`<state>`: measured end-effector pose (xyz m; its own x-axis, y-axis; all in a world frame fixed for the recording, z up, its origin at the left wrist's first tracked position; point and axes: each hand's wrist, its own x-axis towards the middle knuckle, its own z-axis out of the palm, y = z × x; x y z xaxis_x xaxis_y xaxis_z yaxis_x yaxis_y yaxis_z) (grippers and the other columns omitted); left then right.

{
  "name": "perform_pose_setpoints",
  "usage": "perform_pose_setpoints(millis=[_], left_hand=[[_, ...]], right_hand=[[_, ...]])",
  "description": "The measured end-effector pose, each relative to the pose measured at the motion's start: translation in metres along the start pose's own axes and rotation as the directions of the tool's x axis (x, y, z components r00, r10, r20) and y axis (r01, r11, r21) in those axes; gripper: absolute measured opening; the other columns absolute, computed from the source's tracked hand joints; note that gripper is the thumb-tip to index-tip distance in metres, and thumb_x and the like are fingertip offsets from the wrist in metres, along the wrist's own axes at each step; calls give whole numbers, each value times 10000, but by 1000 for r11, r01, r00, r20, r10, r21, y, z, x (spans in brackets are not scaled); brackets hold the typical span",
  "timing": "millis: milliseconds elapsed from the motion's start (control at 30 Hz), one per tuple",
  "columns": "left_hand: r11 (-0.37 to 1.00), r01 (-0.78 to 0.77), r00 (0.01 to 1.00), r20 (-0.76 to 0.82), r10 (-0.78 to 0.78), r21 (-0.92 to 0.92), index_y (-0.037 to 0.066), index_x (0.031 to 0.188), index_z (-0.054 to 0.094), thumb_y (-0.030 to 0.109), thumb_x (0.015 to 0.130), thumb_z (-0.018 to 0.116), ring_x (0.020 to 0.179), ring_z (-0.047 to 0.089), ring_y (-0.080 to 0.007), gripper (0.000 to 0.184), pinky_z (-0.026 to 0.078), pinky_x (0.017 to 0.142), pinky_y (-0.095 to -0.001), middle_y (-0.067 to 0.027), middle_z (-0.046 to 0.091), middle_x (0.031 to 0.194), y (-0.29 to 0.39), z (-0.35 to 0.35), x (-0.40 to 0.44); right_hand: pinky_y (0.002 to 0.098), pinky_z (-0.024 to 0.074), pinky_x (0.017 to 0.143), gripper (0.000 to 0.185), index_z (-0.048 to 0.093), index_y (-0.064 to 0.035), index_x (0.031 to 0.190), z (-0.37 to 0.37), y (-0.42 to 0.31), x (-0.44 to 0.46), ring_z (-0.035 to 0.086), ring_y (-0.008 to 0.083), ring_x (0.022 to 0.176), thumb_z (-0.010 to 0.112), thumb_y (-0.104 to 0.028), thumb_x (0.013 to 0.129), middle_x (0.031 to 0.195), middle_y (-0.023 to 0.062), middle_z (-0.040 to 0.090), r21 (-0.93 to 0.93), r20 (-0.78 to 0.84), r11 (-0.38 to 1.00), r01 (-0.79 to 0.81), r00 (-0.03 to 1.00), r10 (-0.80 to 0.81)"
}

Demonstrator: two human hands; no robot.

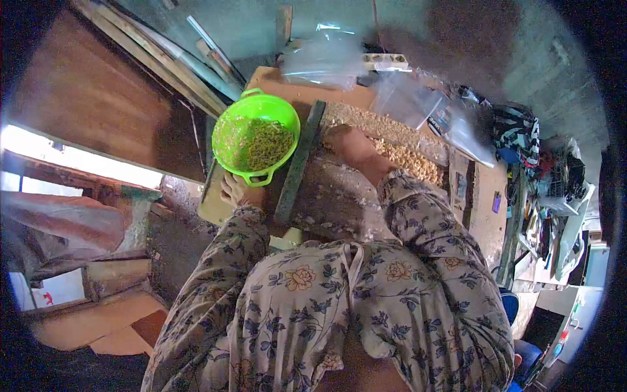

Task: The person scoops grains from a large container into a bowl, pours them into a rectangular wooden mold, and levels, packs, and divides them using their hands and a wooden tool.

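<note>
The left arm (225, 251) and right arm (428, 215) reached forward, apart. The left hand (240, 192) lay nearer, fingers (228, 187) slightly parted; the right hand (353, 147) reached farther, angled leftward, its fingers too blurred to read.

Long wooden planks (159, 60) slant beyond the left fingers (226, 195), and crumpled plastic sheeting (72, 221) sits well to their left. Well right of the right fingers (333, 135) are a small purple object (497, 202) and black-and-white patterned fabric (519, 130).

Dim, grainy; fisheye-warped dark edges.
</note>
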<state>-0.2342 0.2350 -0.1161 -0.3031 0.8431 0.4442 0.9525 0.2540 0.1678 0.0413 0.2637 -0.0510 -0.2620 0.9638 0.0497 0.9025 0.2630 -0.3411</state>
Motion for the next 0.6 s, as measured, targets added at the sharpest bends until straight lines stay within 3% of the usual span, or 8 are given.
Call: perform_pose_setpoints(millis=[33,133,200,333,400,533,600], left_hand=[[1000,3,1000,0,-3,0,33,1097,464,343,674,557,1137,335,-307,533,255,874,-492,-136,436,1177,-1,2,0],[998,-27,1000,-9,27,-50,30,1101,460,319,683,543,1139,335,-303,516,256,874,-491,-136,432,1184,-3,2,-1],[998,-30,999,-11,30,-60,25,1076,472,292,690,527,1123,357,-302,473,267,867,-489,-136,443,1175,1,-5,-1],[999,-23,999,-43,22,-42,17,1038,490,279,676,529,1117,364,-303,449,268,867,-490,-134,446,1176,0,6,-2],[1000,13,997,-80,-14,-23,16,1002,504,288,665,529,1121,359,-305,434,266,870,-493,-136,437,1188,1,9,0],[1000,1,997,-79,-1,3,23,962,515,296,660,522,1123,358,-301,407,266,868,-495,-133,423,1202,2,7,-1],[999,12,999,-30,-10,51,35,969,498,315,688,504,1104,378,-300,396,274,858,-495,-127,427,1196,2,4,0]], right_hand=[[424,441,790,260,579,-64,967,2,4,0,560,316,905,466,-196,774,995,158,573,-2,-35,999,37,999,-37],[416,430,826,281,553,-88,1020,-11,6,3,515,305,997,469,-217,785,1075,146,537,9,96,1000,8,995,-9],[410,421,843,291,544,-108,1028,-17,-5,-8,478,297,1044,485,-243,777,1131,124,503,-3,-52,987,160,986,-159],[379,427,839,291,541,-163,1060,9,5,-14,479,279,1035,479,-234,785,1170,100,474,-46,-115,995,88,989,-92],[387,425,845,278,552,-153,1036,-1,11,-22,488,288,1021,490,-225,776,1140,90,499,-181,-176,944,274,936,-306],[390,433,837,301,564,-166,1034,-15,29,-39,477,277,1032,507,-252,751,1124,82,502,-218,-121,952,214,962,-244],[387,445,820,292,573,-166,1021,-31,32,-55,484,281,1019,518,-222,740,1107,98,506,-53,-144,974,219,964,-225]])
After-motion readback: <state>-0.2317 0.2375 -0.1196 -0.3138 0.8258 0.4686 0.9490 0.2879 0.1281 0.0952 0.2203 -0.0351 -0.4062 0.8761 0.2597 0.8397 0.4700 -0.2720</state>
